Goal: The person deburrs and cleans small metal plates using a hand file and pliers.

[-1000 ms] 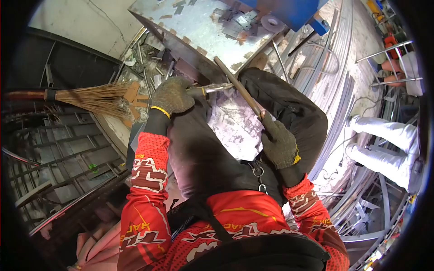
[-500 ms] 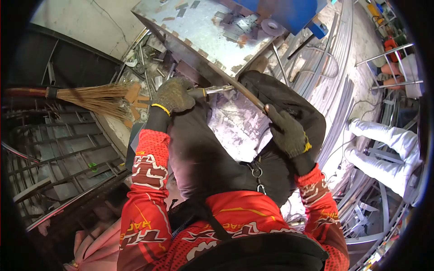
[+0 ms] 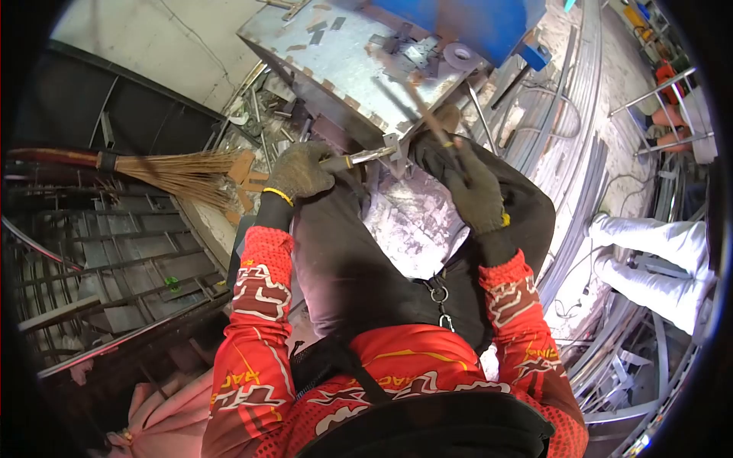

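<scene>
In the head view my left hand (image 3: 300, 172), in a dark knitted glove, is closed around the handles of pliers (image 3: 370, 156). Their jaws grip a small metal plate (image 3: 394, 143) at the near edge of the metal worktable (image 3: 347, 65). My right hand (image 3: 476, 191), gloved too, is wrapped around one end of a long brown file (image 3: 424, 108). The file points up and away to the left over the table's corner, and its far end is smeared by motion. A gap separates it from the plate.
Small metal pieces (image 3: 412, 49) and a ring-shaped roll (image 3: 460, 55) lie on the table by a blue machine (image 3: 466, 19). A broom (image 3: 172, 172) lies left. Long metal strips (image 3: 584, 114) cover the right floor, near another person's white-trousered legs (image 3: 649, 259).
The file has lifted off the plate and swung up and away. My right hand has moved slightly left with it. My left hand and the pliers have barely shifted, and the plate now shows.
</scene>
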Motion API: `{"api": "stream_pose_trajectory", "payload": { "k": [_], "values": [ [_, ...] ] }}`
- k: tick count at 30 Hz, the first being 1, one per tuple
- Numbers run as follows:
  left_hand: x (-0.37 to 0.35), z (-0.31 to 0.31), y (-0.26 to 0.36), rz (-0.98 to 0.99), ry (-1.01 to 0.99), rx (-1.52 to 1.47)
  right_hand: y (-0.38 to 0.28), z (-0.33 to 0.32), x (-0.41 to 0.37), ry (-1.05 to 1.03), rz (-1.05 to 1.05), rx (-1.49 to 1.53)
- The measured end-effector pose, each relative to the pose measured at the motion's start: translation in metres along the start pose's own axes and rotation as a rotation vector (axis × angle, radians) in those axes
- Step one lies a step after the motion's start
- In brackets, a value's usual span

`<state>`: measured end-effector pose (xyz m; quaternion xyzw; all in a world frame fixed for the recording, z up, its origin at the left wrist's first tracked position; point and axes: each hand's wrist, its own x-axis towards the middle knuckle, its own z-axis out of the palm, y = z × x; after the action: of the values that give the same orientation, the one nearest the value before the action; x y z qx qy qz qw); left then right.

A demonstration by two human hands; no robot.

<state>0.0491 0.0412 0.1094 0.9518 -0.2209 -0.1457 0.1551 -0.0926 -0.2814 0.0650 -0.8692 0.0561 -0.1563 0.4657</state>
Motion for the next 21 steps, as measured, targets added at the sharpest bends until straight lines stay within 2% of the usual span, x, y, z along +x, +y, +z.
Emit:
{"api": "stream_pose_trajectory", "payload": {
  "k": [1, 3, 4, 8, 11, 14, 16, 19, 20, 21],
  "values": [
    [0.002, -0.008, 0.003, -0.013, -0.086, -0.042, 0.008, -0.002, -0.003, -0.002, -0.002, 0.009],
    [0.006, -0.007, -0.004, 0.025, -0.088, -0.048, 0.02, -0.006, -0.006, 0.145, 0.076, 0.132],
    [0.009, -0.006, -0.007, 0.065, -0.089, -0.065, 0.017, -0.012, -0.004, 0.152, 0.116, 0.01],
    [0.006, -0.002, -0.011, 0.117, -0.051, -0.056, 0.031, -0.009, 0.0, 0.247, 0.038, -0.007],
    [0.0, 0.0, -0.006, 0.077, -0.052, -0.043, 0.023, -0.007, -0.001, 0.187, 0.121, 0.044],
    [-0.004, -0.003, 0.016, -0.024, -0.057, 0.043, 0.025, -0.002, -0.003, 0.162, 0.014, 0.106],
    [-0.003, 0.003, 0.02, -0.033, -0.017, 0.177, 0.019, -0.001, -0.007, 0.035, 0.119, 0.212],
    [-0.004, 0.009, 0.028, -0.082, 0.003, 0.146, -0.007, -0.004, -0.027, -0.012, 0.162, 0.141],
    [-0.004, 0.014, 0.024, -0.082, 0.004, 0.142, -0.023, -0.01, -0.036, -0.071, 0.323, 0.2],
    [-0.003, 0.022, 0.014, -0.024, 0.049, 0.169, -0.022, -0.01, -0.046, -0.072, 0.324, 0.197]
  ]
}}
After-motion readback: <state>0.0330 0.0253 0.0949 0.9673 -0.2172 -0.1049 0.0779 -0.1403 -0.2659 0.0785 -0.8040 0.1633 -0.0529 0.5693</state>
